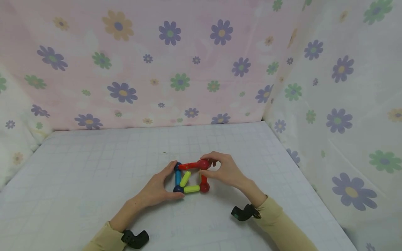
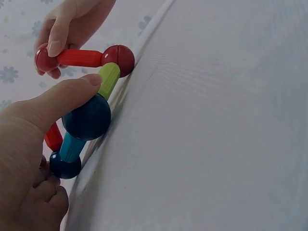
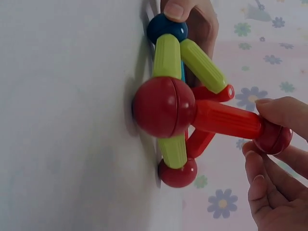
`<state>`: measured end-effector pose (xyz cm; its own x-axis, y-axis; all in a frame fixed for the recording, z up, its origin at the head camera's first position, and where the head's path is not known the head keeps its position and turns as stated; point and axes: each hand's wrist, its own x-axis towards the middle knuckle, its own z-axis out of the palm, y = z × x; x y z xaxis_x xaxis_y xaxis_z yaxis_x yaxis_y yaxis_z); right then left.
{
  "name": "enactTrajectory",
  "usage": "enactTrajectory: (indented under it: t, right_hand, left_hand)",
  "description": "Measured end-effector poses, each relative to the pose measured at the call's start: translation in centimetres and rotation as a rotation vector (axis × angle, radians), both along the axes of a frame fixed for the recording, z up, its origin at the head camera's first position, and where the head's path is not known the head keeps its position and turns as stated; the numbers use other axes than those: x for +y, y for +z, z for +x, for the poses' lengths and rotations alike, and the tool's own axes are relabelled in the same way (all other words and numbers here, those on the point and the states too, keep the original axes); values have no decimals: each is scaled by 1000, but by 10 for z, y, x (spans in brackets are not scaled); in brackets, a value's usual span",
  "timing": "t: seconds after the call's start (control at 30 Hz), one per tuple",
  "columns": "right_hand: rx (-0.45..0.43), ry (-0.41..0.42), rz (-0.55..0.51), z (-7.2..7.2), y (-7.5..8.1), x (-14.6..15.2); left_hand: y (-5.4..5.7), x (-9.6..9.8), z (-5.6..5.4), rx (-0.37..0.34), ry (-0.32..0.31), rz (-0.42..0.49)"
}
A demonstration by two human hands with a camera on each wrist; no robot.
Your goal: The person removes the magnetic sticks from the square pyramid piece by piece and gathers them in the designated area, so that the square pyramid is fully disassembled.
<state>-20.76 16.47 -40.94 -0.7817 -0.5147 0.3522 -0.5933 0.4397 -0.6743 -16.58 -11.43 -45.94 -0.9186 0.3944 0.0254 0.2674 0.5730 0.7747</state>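
Note:
A frame of magnetic building sticks and balls lies on the table. My left hand [image 1: 157, 190] spans its left side, thumb on the near dark blue ball [image 2: 86, 117], fingers around the far dark blue ball [image 2: 65, 164]. A blue stick [image 1: 178, 177] joins these balls. With thumb and fingers, my right hand [image 1: 224, 170] pinches a raised red ball [image 3: 273, 138]. From that ball a red stick [image 3: 228, 119] runs down to the near red ball [image 3: 164, 107]. A yellow-green stick [image 1: 185, 178] and a red stick [image 3: 211, 92] slant up from the blue corners. The far red ball [image 3: 178, 172] rests at the table.
A white gridded cloth covers the table [image 1: 94, 167]. Behind it hangs a flowered curtain [image 1: 141, 69], with another flowered cloth [image 1: 339, 104] along the right side. Black wrist cameras [image 1: 135, 239] sit by both sleeves.

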Motion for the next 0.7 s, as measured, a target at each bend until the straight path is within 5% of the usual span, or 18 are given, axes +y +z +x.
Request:
enactTrajectory:
  t: [0.7]
  right_hand:
    - [-65,-7,47,-12,-2,18]
  left_hand:
    - [1,2,1,-26,16,-5]
